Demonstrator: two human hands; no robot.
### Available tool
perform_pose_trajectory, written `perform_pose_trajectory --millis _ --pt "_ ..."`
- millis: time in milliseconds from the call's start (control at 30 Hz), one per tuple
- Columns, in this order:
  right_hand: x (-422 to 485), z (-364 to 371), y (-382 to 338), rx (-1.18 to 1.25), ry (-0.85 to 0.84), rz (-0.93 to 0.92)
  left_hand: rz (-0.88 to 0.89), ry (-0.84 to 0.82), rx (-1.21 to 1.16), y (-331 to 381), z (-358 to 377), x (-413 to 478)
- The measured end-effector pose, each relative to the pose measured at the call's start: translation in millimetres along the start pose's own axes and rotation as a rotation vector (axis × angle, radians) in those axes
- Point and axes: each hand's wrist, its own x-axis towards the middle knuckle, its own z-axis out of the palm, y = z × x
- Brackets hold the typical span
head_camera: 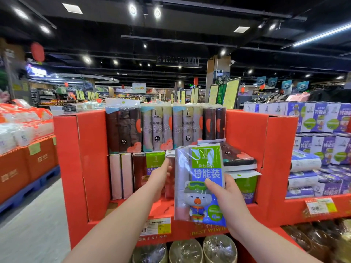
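Grip first: your right hand (227,192) is closed on the green and blue pack (201,186), thumb pressed flat on its printed front just above the cartoon figure and the other fingers hidden behind it. You hold the pack upright, tilted slightly, in the middle of the frame in front of the red display stand (81,149), clear of the shelf. Your right forearm comes up from the lower right of the frame, wrist bent a little inward. Your left hand (161,174) reaches further in, just left of the held pack, with thumb on top and fingers curled round the side edge of a reddish pack (170,188) standing on the lower shelf; most of that pack is hidden behind the one you hold. Your left arm stretches long and nearly straight from the bottom centre of the frame. Just left of that hand stands a green-topped pack (154,160), and further left a pair of pale pink rolls (120,175). Above them, a row of upright packs (157,128) fills the upper shelf. A dark pack (237,154) lies flat just right of the held pack's top. Below your arms a price tag (153,225) sits on the stand's front edge, with wrapped rolls (186,251) beneath it. Purple and white packs (322,118) are stacked at the right of the frame.
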Motion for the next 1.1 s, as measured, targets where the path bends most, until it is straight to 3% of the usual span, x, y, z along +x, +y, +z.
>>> perform_pose_trajectory --millis 233,433,767,900,1000,1100 --pt "9 29 -3 -0.124 -0.018 -0.063 0.005 -0.135 -0.077 -3 -24 7" --pt "29 49 16 -0.211 0.006 -0.002 0.125 -0.302 -0.044 -1 -29 -11" --pt "39 44 21 -0.624 -0.089 0.148 0.122 -0.152 -0.047 -13 -16 -6" --pt "24 32 19 -0.731 -0.164 0.054 0.135 -0.043 0.011 -19 -4 -3" --pt "11 25 16 -0.787 -0.262 0.017 0.021 -0.083 -0.028 -23 6 2" --pt "6 16 18 -0.838 -0.275 -0.008 -0.038 -0.115 0.082 -25 15 3"
